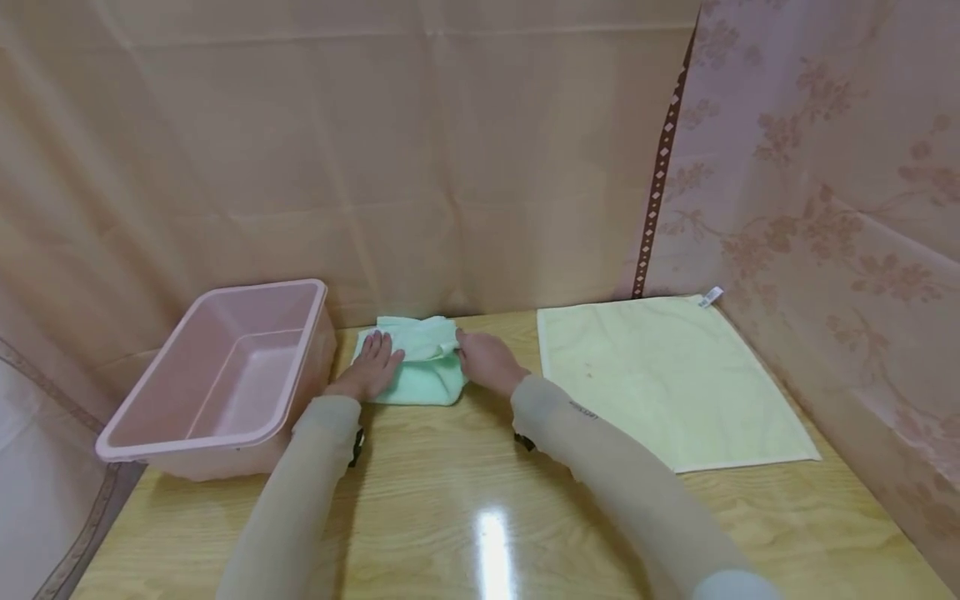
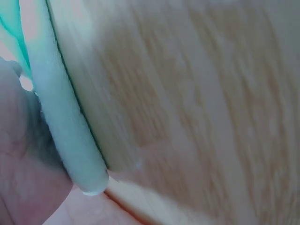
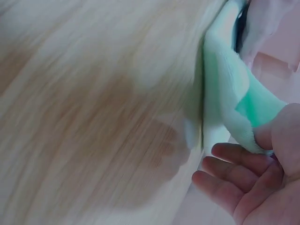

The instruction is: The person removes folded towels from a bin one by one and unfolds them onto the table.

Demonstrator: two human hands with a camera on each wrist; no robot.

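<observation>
A mint-green towel (image 1: 420,383), folded into a small bundle, lies on the wooden table near the curtain. On its left side my left hand (image 1: 372,367) rests with the fingers extended over the cloth. My right hand (image 1: 487,360) pinches the towel's right edge between thumb and index finger, lifting a fold a little. In the right wrist view the other fingers (image 3: 225,180) of that hand stay off the towel (image 3: 225,89). The left wrist view shows the towel's rounded edge (image 2: 70,112) against part of the left hand (image 2: 28,154).
A pink plastic basin (image 1: 255,358) stands at the left, close to my left forearm. To the right a pale yellow towel (image 1: 660,375) lies spread flat, with a white tag at its far corner. Curtains (image 1: 375,167) hang behind and along the right side of the table (image 1: 420,500).
</observation>
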